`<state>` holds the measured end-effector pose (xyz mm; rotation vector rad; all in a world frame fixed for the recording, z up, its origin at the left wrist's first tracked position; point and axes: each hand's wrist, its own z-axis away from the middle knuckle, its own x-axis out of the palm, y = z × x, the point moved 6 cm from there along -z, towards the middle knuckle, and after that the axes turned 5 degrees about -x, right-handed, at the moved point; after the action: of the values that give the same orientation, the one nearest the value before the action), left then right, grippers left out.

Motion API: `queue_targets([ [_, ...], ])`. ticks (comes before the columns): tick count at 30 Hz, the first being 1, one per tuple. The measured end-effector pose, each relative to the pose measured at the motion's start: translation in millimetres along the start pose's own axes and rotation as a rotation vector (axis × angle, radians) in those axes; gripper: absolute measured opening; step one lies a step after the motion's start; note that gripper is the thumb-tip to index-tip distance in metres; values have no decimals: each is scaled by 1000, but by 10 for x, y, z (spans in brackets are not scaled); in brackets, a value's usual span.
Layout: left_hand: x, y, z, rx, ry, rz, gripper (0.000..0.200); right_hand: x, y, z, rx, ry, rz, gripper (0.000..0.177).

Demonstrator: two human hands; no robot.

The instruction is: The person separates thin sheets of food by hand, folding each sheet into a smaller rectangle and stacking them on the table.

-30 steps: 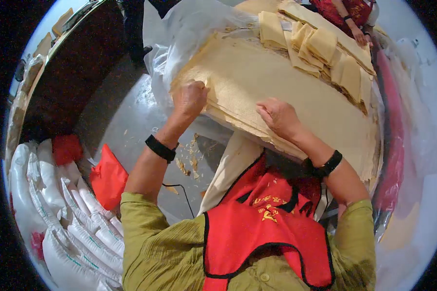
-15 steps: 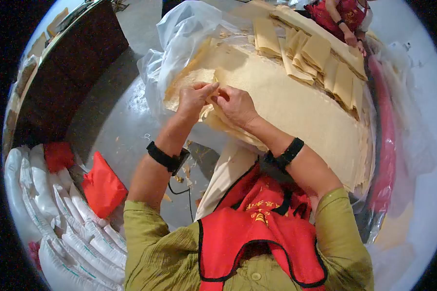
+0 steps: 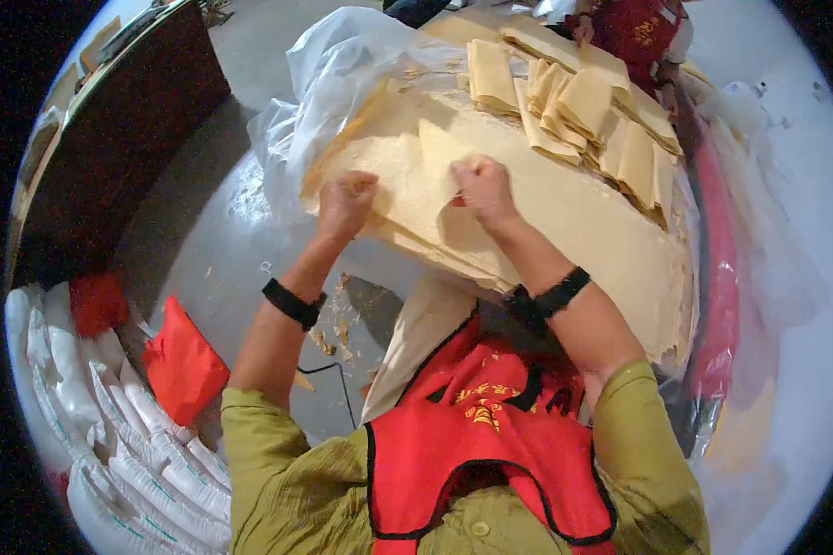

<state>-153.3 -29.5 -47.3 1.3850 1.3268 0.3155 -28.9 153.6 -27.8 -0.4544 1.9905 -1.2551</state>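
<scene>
A broad stack of thin, pale-yellow sheets spreads out before me, its edges ragged. At its near left edge, my left hand is closed with the fingers curled in, apparently on the border of the top sheet. My right hand is closed too, pinching that sheet further right, above the stack. Between my hands the sheet lies spread, with a raised edge near my right hand. The fingertips of both hands are partly hidden.
Several folded yellow sheets lie along the stack's far side, near another person in a red apron. Clear plastic drapes over the left corner. White sacks and a red cloth are at lower left, beside a dark panel.
My hands were together, pinching at the sheet's edge; they have moved apart, left hand leftward and right hand rightward. The sheet between them is now spread flatter. The view has shifted slightly.
</scene>
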Motion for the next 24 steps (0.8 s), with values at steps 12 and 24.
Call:
queue_targets([
  [12,140,-154,-42,62,-122,-283,17,-3184,140,1161,167,550,-523,19],
  [24,207,-408,-139,150,-118,-390,16,-8061,-1539,2192,-319,1117,-343,27],
])
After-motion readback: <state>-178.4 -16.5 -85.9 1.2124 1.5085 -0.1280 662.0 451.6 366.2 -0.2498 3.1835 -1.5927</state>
